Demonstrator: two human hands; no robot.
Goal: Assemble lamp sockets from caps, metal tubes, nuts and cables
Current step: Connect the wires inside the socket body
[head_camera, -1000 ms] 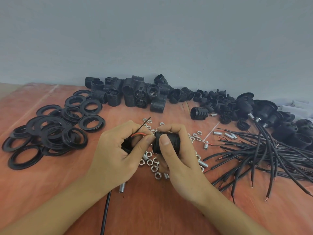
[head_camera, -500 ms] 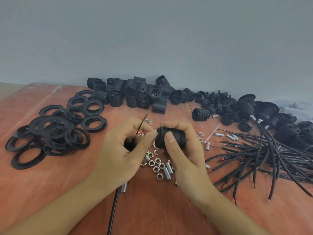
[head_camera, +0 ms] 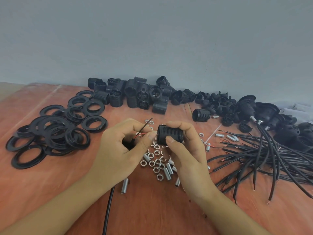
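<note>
Wiring step, I judge: left hand [head_camera: 118,150] pinches cable [head_camera: 108,209] wires just left of socket [head_camera: 170,137]; right hand [head_camera: 184,150] grips socket; next, feed wires in

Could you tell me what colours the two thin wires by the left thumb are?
One red wire, one black wire; head view.

A reddish wooden table [head_camera: 50,192] meets a grey wall [head_camera: 152,39].

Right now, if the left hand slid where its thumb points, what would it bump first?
Probably the socket in the right hand. The left hand, holding a cable, points its thumb at the socket's end, nearly touching; depth is unclear.
</note>
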